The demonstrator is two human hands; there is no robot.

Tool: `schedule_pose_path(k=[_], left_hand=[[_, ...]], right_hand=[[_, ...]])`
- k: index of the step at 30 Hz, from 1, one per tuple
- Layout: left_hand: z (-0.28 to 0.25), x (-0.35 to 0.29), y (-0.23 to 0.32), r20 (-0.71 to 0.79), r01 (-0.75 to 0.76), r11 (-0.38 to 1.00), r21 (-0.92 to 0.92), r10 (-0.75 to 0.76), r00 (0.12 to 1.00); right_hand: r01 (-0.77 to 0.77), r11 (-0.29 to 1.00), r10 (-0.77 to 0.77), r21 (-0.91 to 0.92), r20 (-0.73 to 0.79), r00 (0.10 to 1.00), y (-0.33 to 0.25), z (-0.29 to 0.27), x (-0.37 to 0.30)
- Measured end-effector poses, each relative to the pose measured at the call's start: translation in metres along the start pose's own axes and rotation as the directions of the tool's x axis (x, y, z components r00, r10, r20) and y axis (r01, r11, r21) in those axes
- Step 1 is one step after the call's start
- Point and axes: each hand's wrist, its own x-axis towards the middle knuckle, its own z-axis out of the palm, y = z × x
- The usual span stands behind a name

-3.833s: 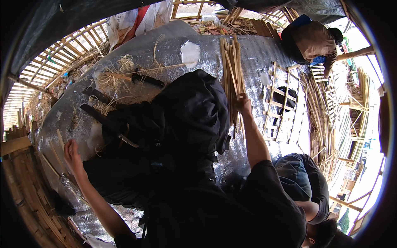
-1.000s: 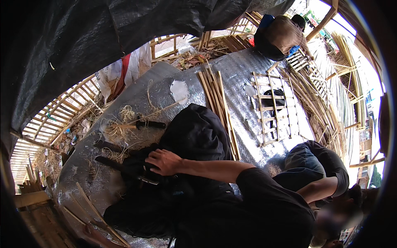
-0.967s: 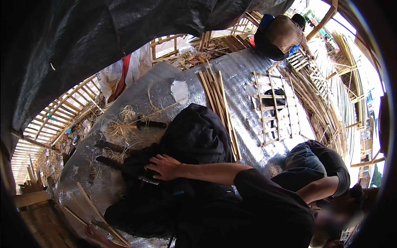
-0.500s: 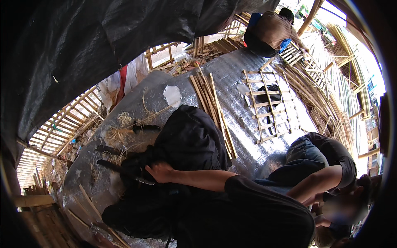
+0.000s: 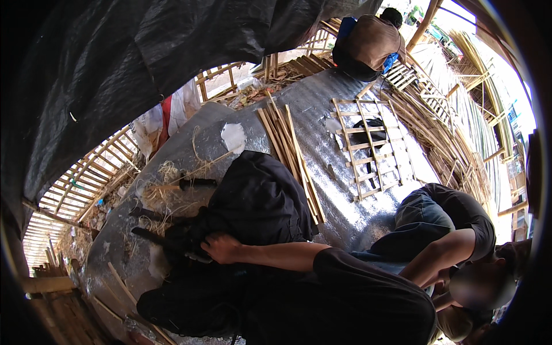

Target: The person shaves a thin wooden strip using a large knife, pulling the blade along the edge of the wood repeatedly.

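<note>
My right hand (image 5: 222, 248) reaches in from the right, its fingers curled down against dark cloth between my black-clothed legs (image 5: 261, 198). What it holds is lost in shadow. A long dark strip (image 5: 148, 234), perhaps a blade, runs from near those fingers toward the left; whether they grip it is unclear. A second dark piece (image 5: 144, 214) lies just beyond it. Farther off, a black-handled tool (image 5: 197, 183) rests among pale bamboo shavings (image 5: 168, 172). My left hand does not show.
Split bamboo strips (image 5: 290, 158) and a bamboo lattice (image 5: 374, 149) lie on the silvery sheet (image 5: 230, 115). One person (image 5: 454, 230) bends close at the right; another person (image 5: 371, 46) sits at the far end. Black tarp (image 5: 144, 52) hangs overhead, and slatted fencing (image 5: 86, 178) borders the left.
The view has shifted slightly. My right hand has turned a little, and the light edge seen beside its fingers no longer shows clearly. The person at the right has moved slightly.
</note>
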Motion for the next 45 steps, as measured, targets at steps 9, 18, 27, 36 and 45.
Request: schedule_pose_path(k=[9,18,27,36,45], left_hand=[[0.009,0.001,-0.001,0.008,-0.017,1.000,0.018,0.017,1.000],[0.003,-0.002,-0.042,-0.005,-0.002,0.999,0.040,0.002,1.000],[0.056,-0.044,-0.131,0.083,0.090,0.991,-0.095,-0.082,0.993],[0.022,-0.088,-0.114,-0.010,0.391,0.888,0.243,-0.401,0.916],[0.037,-0.085,-0.130,0.116,0.331,0.936,0.118,-0.344,0.932]], right_hand=[[0.042,0.999,-0.042,-0.013,-0.002,0.999,-0.001,-0.003,-0.008],[0.027,1.000,-0.028,0.013,0.039,0.999,0.004,-0.018,0.000],[0.029,0.998,-0.031,-0.064,-0.031,0.999,-0.006,-0.008,0.035],[0.110,0.985,-0.109,-0.135,0.017,0.994,-0.011,0.000,0.038],[0.078,0.985,-0.075,-0.154,0.026,0.997,-0.013,-0.006,0.043]])
